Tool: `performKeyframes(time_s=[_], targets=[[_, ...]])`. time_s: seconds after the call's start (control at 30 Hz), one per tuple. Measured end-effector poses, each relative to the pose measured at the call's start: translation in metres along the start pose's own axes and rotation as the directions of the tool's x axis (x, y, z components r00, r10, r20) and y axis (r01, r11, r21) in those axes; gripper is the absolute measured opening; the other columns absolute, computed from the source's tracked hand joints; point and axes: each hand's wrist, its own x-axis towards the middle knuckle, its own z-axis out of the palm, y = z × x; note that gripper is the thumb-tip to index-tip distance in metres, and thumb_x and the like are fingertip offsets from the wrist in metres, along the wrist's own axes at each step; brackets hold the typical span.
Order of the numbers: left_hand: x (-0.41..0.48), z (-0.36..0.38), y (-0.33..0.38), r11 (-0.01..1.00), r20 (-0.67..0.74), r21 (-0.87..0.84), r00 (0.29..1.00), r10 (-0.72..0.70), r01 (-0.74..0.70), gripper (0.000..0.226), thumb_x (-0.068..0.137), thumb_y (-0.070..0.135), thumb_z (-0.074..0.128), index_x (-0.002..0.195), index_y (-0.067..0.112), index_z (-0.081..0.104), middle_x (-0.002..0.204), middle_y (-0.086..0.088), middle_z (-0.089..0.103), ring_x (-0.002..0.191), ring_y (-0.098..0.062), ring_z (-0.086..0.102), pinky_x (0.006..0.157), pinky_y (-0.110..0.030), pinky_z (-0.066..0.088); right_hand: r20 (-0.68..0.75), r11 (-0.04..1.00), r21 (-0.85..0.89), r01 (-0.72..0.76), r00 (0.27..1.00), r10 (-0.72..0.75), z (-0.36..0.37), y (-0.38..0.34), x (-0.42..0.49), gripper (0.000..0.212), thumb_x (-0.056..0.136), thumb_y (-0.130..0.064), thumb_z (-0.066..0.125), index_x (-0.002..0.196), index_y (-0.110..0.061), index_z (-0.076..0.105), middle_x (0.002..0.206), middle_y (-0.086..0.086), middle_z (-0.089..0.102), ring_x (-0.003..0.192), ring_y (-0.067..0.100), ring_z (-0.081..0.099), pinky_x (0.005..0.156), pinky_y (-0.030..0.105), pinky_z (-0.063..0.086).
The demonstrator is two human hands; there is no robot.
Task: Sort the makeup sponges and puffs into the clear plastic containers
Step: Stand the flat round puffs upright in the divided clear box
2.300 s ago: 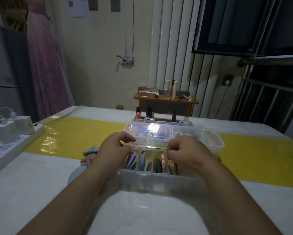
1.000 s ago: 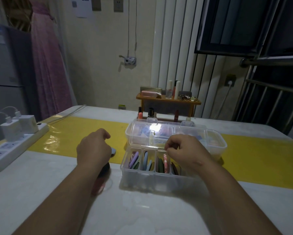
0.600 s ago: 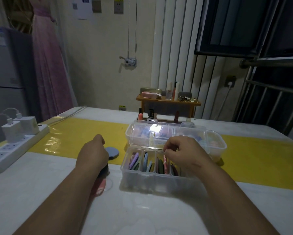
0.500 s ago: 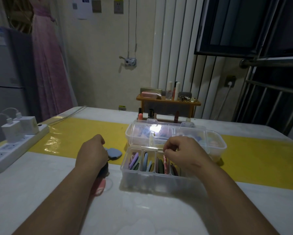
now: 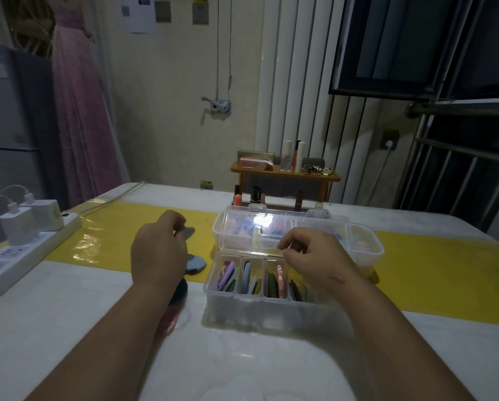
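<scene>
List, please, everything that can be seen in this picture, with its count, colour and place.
box: one, clear, lid open, near centre of table
boxed puffs: several, purple, blue, green, pink, upright in the box
tub: one, clear, behind the box, right
grey puff: one, light grey, pinched by left hand
blue puff: one, blue-grey, flat on table, left of the box
dark puff: one, dark, partly under left wrist
pink puff: one, pink, partly under left forearm
strip: one, white, left edge
chargers: two, white, plugged in strip
shelf: one, wooden, far side, cosmetics on it
left hand: one, above the loose puffs
right hand: one, over the box, fingers curled; grip unclear
</scene>
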Motion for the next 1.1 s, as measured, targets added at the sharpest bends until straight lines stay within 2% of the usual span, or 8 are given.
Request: performKeyframes(time_s=[0.17,0.37,0.43,0.53,0.67,0.8,0.9,1.1], targets=[[-0.007,-0.003,0.013,0.952,0.011,-0.305,0.999,0.036,-0.031,0.013,0.090,0.009,0.062,0.081,0.016,0.056,0.075,0.003,0.061,0.072,-0.018,0.058,0.062,-0.029,0.043,-0.057,0.996,0.081,0.026,0.998,-0.021,-0.001,-0.001,0.000,0.016,0.093,-0.014,0.059,0.102,-0.027,0.063,0.087,-0.008,0.060,0.078,0.011,0.056,0.066,0.021,0.044],[-0.017,0.003,0.027,0.812,0.272,-0.573,0.960,0.064,0.109,0.019,0.088,-0.004,0.062,0.081,0.014,0.065,0.071,0.005,0.067,0.064,-0.014,0.065,0.064,-0.026,0.053,-0.042,0.986,0.148,0.072,0.997,-0.067,0.000,-0.005,-0.002,0.021,0.093,-0.013,0.059,0.105,-0.029,0.061,0.098,-0.014,0.060,0.067,0.006,0.055,0.060,0.020,0.048],[-0.020,0.005,0.032,0.778,0.353,-0.609,0.931,0.090,0.156,0.019,0.088,-0.005,0.063,0.083,0.013,0.066,0.073,0.004,0.068,0.066,-0.014,0.068,0.065,-0.025,0.056,-0.002,0.982,0.177,0.060,0.998,-0.061,0.000,-0.008,-0.003,0.026,0.094,-0.011,0.058,0.109,-0.032,0.060,0.090,-0.012,0.058,0.063,0.003,0.055,0.056,0.015,0.047],[-0.023,0.006,0.035,0.754,0.413,-0.628,0.903,0.115,0.192,0.023,0.087,-0.005,0.066,0.082,0.017,0.068,0.076,0.003,0.069,0.071,-0.015,0.068,0.066,-0.024,0.056,0.038,0.981,0.187,0.045,0.998,-0.053,0.002,-0.009,-0.004,0.034,0.093,-0.011,0.057,0.108,-0.041,0.060,0.086,-0.002,0.061,0.070,0.011,0.057,0.060,0.018,0.055],[-0.024,0.004,0.039,0.717,0.427,-0.666,0.893,0.139,0.207,0.026,0.085,-0.003,0.070,0.078,0.022,0.071,0.080,0.003,0.070,0.078,-0.008,0.065,0.066,-0.020,0.053,0.046,0.973,0.218,0.077,0.995,-0.089,0.004,-0.010,-0.004,0.021,0.094,-0.013,0.059,0.101,-0.032,0.066,0.101,-0.012,0.063,0.083,0.009,0.062,0.062,0.015,0.052],[-0.024,0.003,0.037,0.736,0.470,-0.636,0.873,0.131,0.232,0.018,0.088,0.007,0.070,0.087,0.025,0.072,0.088,-0.008,0.063,0.070,-0.008,0.061,0.061,-0.018,0.052,-0.106,0.954,0.258,0.150,0.986,-0.126,-0.002,-0.009,-0.004,0.015,0.091,-0.009,0.061,0.090,-0.023,0.068,0.084,-0.007,0.063,0.074,0.007,0.058,0.064,0.018,0.052],[-0.022,0.005,0.034,0.769,0.436,-0.601,0.895,0.087,0.218,0.017,0.087,0.005,0.069,0.085,0.022,0.072,0.084,-0.001,0.063,0.068,-0.003,0.054,0.061,-0.010,0.046,-0.207,0.945,0.278,0.172,0.971,-0.116,-0.008,-0.006,-0.002,0.020,0.087,-0.002,0.058,0.078,-0.019,0.065,0.075,-0.003,0.059,0.071,0.005,0.055,0.063,0.017,0.049],[-0.020,0.010,0.032,0.827,0.425,-0.504,0.905,-0.015,0.251,0.020,0.086,0.002,0.068,0.080,0.020,0.070,0.078,-0.002,0.065,0.050,0.002,0.050,0.049,-0.011,0.040,-0.238,0.979,0.154,0.134,0.967,-0.095,-0.010,0.004,0.003,0.018,0.081,-0.015,0.054,0.065,-0.007,0.058,0.062,0.004,0.052,0.059,0.006,0.048,0.055,0.026,0.041]])
